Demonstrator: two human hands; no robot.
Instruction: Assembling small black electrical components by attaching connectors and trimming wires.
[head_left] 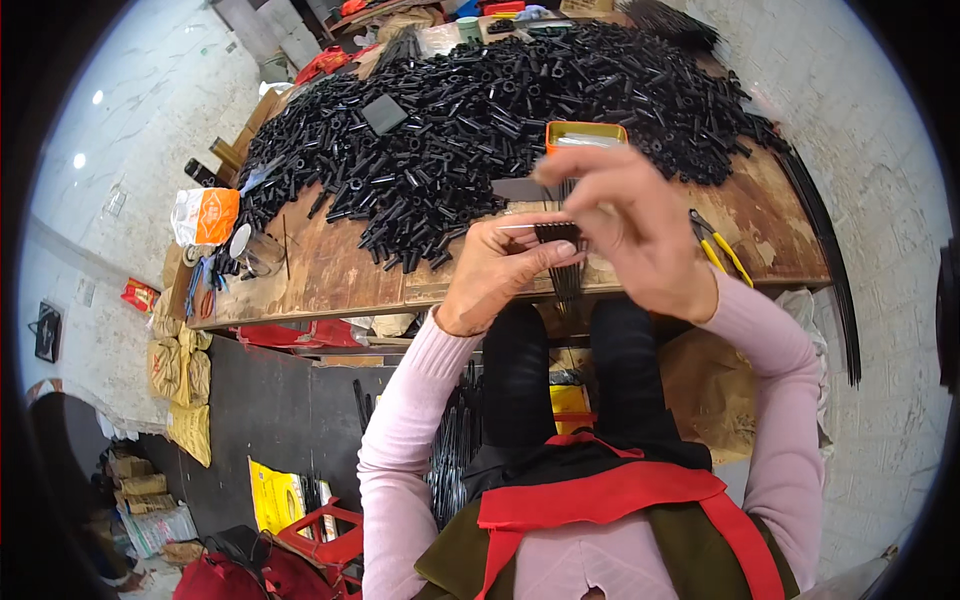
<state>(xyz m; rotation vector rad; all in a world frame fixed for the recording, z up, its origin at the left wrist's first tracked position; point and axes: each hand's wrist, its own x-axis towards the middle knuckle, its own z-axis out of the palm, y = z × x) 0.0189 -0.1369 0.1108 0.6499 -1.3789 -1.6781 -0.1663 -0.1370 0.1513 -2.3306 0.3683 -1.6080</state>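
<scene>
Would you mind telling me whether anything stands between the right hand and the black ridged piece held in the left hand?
Nothing visible does: the blurred right hand is right beside the black ridged piece in the left hand. The orange-rimmed container lies beyond the right hand, not between them.

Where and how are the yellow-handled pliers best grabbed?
Probably by both yellow handles, coming from the person's side with the right hand: the pliers lie just right of that hand, dark head pointing away, handles splayed toward the near edge of the table.
</scene>
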